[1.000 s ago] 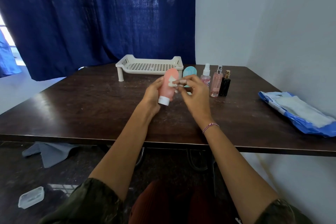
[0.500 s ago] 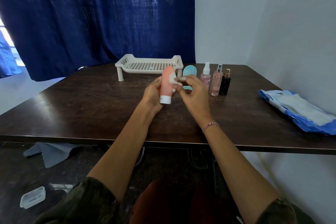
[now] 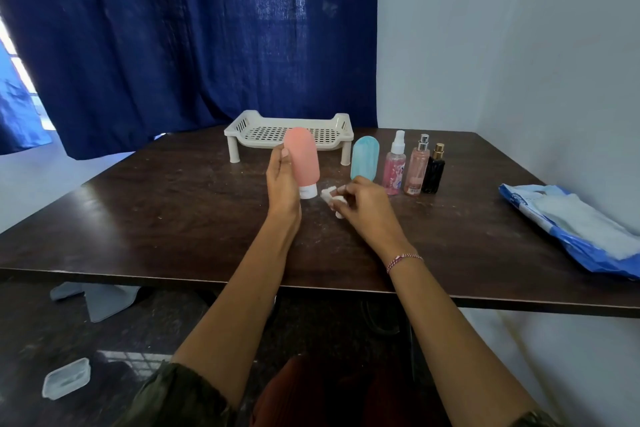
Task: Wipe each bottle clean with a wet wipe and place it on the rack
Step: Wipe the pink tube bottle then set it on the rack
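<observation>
floor, lower left: clear plastic tub (image 3: 65, 378) and grey cloth (image 3: 104, 298), not in play
table: dark brown wooden table (image 3: 173, 218) across the middle band of the frame
wipe pack: blue plastic wipe pack (image 3: 561, 218) lying at the right edge
right hand: right hand (image 3: 363, 204) just right of centre, low over the table, fingers curled and pinching a small bunched white wet wipe (image 3: 329, 196); the wipe is off the bottle, just beside its cap
left hand: left hand (image 3: 282, 180) at centre, thumb on the front and fingers wrapped behind the pink squeeze bottle with a white cap (image 3: 302, 159); bottle upright, cap down; can't tell whether the cap touches the table
handling, my read: light, squashy body, likely slick while damp; hold gently mid-body or by the stiff cap; rounded top, so it only stands on the cap
queue, right of centre: teal rounded squeeze bottle (image 3: 364, 158), pink spray bottle with a white nozzle (image 3: 394, 166), tall pink bottle with a silver top (image 3: 417, 166), black bottle with a gold cap (image 3: 433, 172), standing in a close row; the last two look rigid, narrow and tippy
rack: white perforated plastic rack (image 3: 242, 130) above centre, behind the pink bottle
progress, my read: early, five bottles yet to be racked
backdrop: dark blue curtain (image 3: 173, 45) upper left
</observation>
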{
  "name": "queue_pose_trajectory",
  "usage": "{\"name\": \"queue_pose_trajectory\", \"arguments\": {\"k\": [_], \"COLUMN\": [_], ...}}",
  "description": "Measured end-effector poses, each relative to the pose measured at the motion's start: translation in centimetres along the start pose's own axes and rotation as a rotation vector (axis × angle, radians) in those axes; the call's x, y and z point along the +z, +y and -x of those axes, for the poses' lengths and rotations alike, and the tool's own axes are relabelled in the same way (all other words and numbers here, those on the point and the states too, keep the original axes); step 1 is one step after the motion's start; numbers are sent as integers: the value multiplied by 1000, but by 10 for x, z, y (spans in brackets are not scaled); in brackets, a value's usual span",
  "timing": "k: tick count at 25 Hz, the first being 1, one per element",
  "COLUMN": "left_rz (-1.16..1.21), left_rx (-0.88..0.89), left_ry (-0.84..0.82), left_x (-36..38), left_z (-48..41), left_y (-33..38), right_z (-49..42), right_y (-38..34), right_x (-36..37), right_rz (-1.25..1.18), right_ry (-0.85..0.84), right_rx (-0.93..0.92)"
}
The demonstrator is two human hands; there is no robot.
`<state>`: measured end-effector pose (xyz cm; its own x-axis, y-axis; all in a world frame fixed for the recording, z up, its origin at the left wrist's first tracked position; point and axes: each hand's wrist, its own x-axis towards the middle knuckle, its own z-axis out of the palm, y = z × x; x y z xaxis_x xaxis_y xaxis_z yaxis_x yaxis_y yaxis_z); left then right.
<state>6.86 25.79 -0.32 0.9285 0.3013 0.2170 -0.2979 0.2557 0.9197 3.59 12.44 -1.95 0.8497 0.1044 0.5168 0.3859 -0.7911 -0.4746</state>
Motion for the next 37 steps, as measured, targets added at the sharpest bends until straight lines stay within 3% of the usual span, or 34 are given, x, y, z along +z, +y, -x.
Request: {"name": "queue_pose_trajectory", "arguments": {"k": [3,8,17,27,31,37], "left_rz": [-2,-52,51,-523,-538,-817], "left_rx": [23,33,-23,287,313,340], "left_ry": [2,-49,-44,153,162,176], "left_x": [0,-1,-9,-32,-44,-61], "left_z": [-1,1,-33,-130,-164,-188], "left_y": [-3,-9,-4,43,36,10], "right_z": [2,-7,-68,-177,-213,-234], "right_y": [1,-10,-32,-67,-71,-60], "right_x": [3,1,20,54,81,124], "right_rz": [83,-223,-336,-432,-424,-389], "right_ry": [-40,246,165,241,217,151], "right_rx": [-36,51,113,110,93,156]}}
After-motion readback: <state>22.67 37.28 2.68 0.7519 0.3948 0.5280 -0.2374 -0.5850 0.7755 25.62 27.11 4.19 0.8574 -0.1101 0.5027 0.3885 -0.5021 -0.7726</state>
